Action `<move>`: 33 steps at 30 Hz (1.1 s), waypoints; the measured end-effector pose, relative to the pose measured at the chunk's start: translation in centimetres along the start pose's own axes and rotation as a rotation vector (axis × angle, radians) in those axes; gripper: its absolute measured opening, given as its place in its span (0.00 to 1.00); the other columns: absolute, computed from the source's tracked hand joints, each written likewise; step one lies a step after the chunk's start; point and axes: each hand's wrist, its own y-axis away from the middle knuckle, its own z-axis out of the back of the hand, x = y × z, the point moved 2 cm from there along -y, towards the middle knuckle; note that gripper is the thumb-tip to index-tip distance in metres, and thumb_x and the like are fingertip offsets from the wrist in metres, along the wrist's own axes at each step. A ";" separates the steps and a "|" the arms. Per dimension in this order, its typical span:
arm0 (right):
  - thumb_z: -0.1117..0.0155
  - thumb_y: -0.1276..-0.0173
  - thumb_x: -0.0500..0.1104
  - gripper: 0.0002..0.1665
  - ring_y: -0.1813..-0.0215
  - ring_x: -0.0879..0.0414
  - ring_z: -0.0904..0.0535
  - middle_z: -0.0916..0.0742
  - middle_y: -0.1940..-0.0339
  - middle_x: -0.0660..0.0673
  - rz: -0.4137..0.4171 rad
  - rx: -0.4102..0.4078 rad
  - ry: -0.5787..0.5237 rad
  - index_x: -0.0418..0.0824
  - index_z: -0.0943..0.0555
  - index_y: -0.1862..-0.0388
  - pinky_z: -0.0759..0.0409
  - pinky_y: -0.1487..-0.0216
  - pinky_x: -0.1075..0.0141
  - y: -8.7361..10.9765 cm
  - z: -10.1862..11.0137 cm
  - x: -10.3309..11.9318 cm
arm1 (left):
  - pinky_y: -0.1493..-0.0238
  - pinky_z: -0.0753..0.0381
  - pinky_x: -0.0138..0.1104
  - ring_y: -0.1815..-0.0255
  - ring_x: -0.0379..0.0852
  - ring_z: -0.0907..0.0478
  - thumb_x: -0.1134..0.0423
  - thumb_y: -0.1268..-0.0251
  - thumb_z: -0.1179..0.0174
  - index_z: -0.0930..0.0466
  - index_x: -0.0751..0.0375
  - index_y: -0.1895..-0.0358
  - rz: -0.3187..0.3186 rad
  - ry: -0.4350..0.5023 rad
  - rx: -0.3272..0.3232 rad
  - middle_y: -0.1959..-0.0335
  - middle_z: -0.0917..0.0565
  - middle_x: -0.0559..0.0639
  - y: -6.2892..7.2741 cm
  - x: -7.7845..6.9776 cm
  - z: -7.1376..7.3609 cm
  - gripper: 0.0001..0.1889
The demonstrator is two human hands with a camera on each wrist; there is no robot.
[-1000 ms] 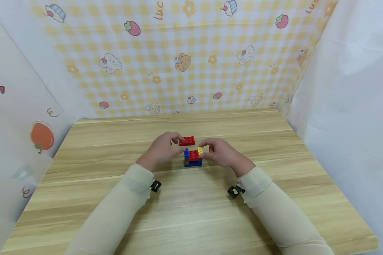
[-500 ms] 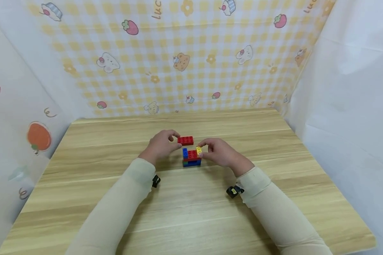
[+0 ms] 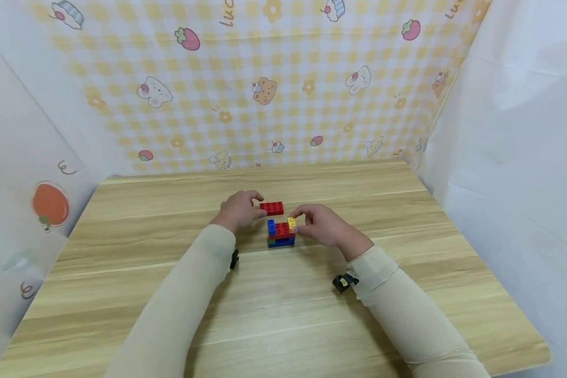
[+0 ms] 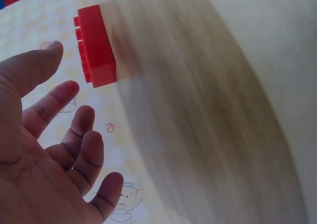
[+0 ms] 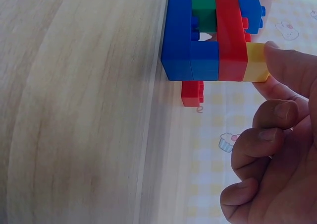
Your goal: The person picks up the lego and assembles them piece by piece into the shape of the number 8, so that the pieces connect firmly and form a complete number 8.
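A small build of toy building bricks (image 3: pixel 281 241) stands on the table. Seen in the right wrist view, it has a long blue brick (image 5: pixel 177 40) at the base, green and blue bricks above with a gap between, a red brick (image 5: pixel 232 40) across them, and a blue brick (image 5: pixel 250 16) on top. My right hand (image 3: pixel 325 226) pinches the yellow brick (image 5: pixel 255 60) at the build's top right end. Behind the build lies a loose red brick (image 3: pixel 271 208) with studs. My left hand (image 3: pixel 238 211) is beside its left end, thumb and fingers spread around it; the left wrist view shows them apart from it.
The wooden table (image 3: pixel 274 310) extends on all sides of the bricks. A checked cloth (image 3: pixel 217 94) with cartoon prints hangs behind its far edge, and white sheets (image 3: pixel 510 157) flank the table.
My left hand has moved off the build's left side and back to the loose red brick's left end. My right hand keeps its pinch on the yellow brick. The whole view shifts slightly.
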 end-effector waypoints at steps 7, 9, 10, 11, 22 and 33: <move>0.27 0.27 0.44 0.17 0.76 0.55 0.31 0.25 0.78 0.49 0.007 0.009 -0.007 0.45 0.14 0.42 0.30 0.72 0.64 -0.1 -0.1 0.1 | 0.27 0.40 0.61 0.31 0.60 0.26 0.51 0.26 0.34 0.21 0.50 0.32 0.038 -0.059 0.007 0.31 0.20 0.55 -0.8 0.1 -0.4 0.23; 0.27 0.27 0.44 0.17 0.76 0.55 0.32 0.25 0.78 0.49 0.007 0.010 -0.012 0.44 0.14 0.42 0.30 0.72 0.64 -0.1 -0.1 0.2 | 0.27 0.41 0.62 0.28 0.62 0.28 0.52 0.26 0.35 0.21 0.51 0.33 0.040 -0.076 0.011 0.28 0.22 0.56 -0.9 0.2 -0.5 0.22; 0.27 0.27 0.44 0.17 0.76 0.55 0.32 0.26 0.78 0.49 0.005 0.010 -0.016 0.44 0.14 0.42 0.30 0.72 0.64 0.0 -0.1 0.3 | 0.26 0.41 0.63 0.27 0.62 0.29 0.52 0.26 0.35 0.20 0.51 0.33 0.041 -0.080 0.012 0.27 0.23 0.56 -0.9 0.2 -0.5 0.22; 0.27 0.27 0.44 0.16 0.76 0.56 0.32 0.26 0.78 0.49 0.004 0.010 -0.019 0.44 0.14 0.42 0.31 0.72 0.64 0.0 -0.1 0.4 | 0.26 0.41 0.63 0.27 0.62 0.29 0.52 0.26 0.35 0.20 0.51 0.33 0.042 -0.084 0.013 0.27 0.23 0.56 -0.9 0.2 -0.6 0.22; 0.27 0.27 0.44 0.17 0.76 0.56 0.32 0.26 0.78 0.49 -0.003 0.004 -0.013 0.44 0.14 0.42 0.31 0.72 0.64 0.0 0.0 0.3 | 0.27 0.41 0.62 0.34 0.62 0.26 0.54 0.29 0.32 0.18 0.51 0.37 0.075 -0.094 0.005 0.32 0.19 0.54 -1.3 0.0 -1.0 0.20; 0.26 0.27 0.44 0.17 0.76 0.56 0.32 0.26 0.78 0.49 0.008 0.001 -0.015 0.43 0.14 0.42 0.31 0.72 0.64 0.0 0.0 0.1 | 0.29 0.39 0.61 0.39 0.61 0.25 0.54 0.28 0.31 0.17 0.52 0.39 0.087 -0.118 0.003 0.37 0.17 0.53 -1.5 -0.3 -1.2 0.18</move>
